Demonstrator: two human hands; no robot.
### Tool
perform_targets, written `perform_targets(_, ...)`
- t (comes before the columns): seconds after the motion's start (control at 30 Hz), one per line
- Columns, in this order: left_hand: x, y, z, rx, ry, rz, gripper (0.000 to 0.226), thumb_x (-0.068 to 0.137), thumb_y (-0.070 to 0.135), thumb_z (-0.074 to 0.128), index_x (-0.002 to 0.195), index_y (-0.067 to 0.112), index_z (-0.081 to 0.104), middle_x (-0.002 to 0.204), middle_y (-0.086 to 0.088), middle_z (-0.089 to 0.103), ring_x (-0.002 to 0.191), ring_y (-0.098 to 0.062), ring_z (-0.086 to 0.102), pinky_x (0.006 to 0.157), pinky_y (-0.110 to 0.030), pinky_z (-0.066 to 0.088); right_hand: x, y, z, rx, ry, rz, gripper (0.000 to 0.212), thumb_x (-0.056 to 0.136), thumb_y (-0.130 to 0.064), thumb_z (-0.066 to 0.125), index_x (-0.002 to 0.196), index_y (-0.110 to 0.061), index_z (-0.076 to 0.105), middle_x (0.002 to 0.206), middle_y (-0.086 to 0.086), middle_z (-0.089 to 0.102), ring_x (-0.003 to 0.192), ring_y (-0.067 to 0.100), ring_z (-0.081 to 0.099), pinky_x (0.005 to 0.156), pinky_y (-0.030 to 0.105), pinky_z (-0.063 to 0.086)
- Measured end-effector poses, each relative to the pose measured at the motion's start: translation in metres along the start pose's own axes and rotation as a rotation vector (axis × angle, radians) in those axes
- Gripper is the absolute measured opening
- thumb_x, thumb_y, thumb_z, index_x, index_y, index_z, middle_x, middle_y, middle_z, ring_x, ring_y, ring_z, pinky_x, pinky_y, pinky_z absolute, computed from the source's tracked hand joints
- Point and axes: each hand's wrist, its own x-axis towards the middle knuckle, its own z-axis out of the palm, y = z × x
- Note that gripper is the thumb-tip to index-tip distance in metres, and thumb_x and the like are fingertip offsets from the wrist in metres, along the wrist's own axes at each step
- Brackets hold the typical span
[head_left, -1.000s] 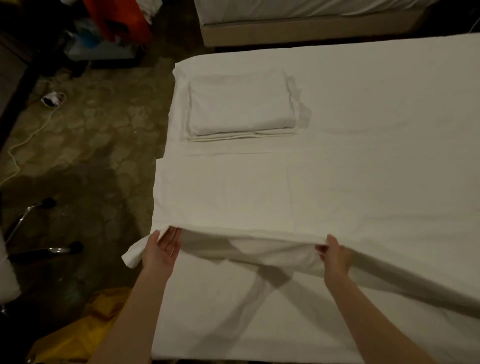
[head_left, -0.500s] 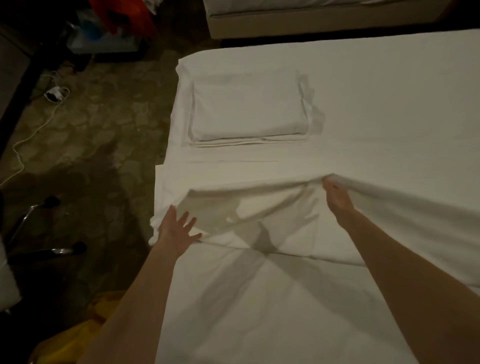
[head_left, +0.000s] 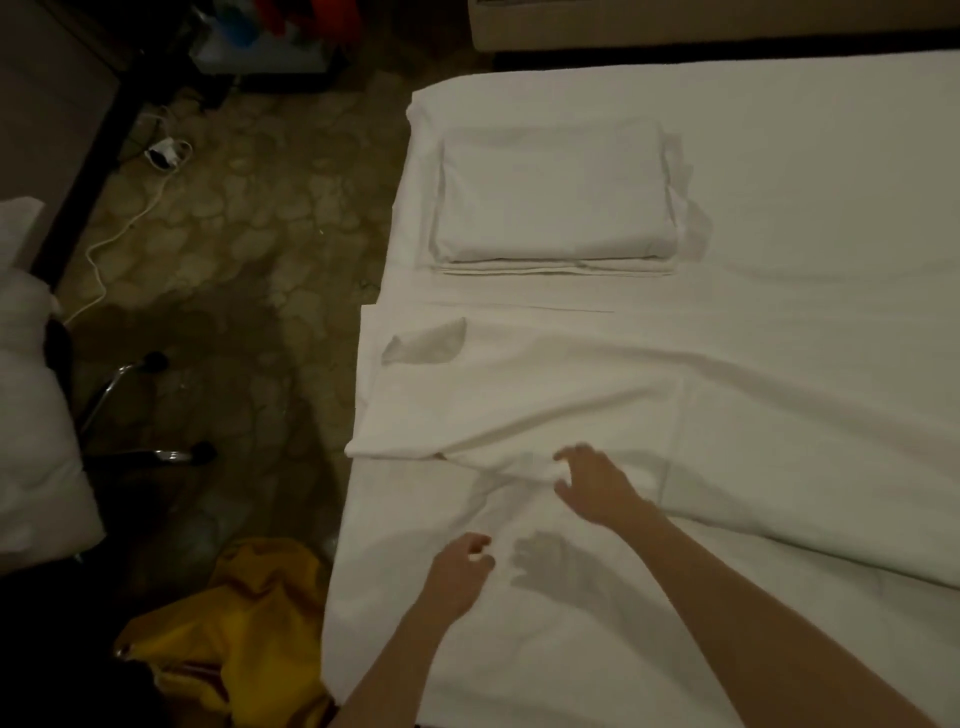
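Note:
A white sheet (head_left: 571, 395) lies folded over on the white bed (head_left: 831, 182), its near fold running across the middle. My right hand (head_left: 592, 486) hovers at that fold edge with fingers spread and loosely bent, holding nothing. My left hand (head_left: 460, 571) is lower, over the bare bed surface, with fingers loosely curled and nothing in them. A stack of folded white linen (head_left: 556, 197) rests near the bed's far left corner.
Left of the bed is patterned floor with a white cable and plug (head_left: 163, 153). Yellow cloth (head_left: 228, 639) lies on the floor by the near corner. A chair base (head_left: 156, 452) and a white cushion (head_left: 36, 415) stand at the left. Another bed (head_left: 675, 26) is beyond.
Both hands carried the sheet's near edge away from me, laid it down in a fold and let go. They have drawn back toward me and closer together.

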Motion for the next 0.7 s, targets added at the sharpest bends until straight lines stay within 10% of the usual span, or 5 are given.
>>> perform_targets(0.27,-0.043,-0.024,-0.047,0.2,-0.13,0.1,0.026,0.095,0.02,0.051,0.118,0.016,0.063,0.121,-0.003,0.061,0.111,-0.017,0.057,0.09,-0.023,0.044,-0.008,-0.111,-0.073,-0.046,0.34,-0.136,0.034,0.095,-0.021,0.047,0.128,-0.013,0.049,0.127,0.008,0.052,0.115,0.028,0.05,0.093,0.037,0.043)
perform_targets(0.7,-0.13,0.035,-0.298,0.318,0.195,0.49,0.023,0.097,0.016,0.051,0.117,0.013,0.063,0.108,0.001,0.062,0.09,-0.008,0.054,0.077,-0.019,0.042,-0.114,-0.224,0.035,-0.252,0.088,0.035,0.039,0.099,-0.035,0.039,0.132,-0.014,0.04,0.135,0.006,0.049,0.123,0.024,0.048,0.099,0.035,0.039)
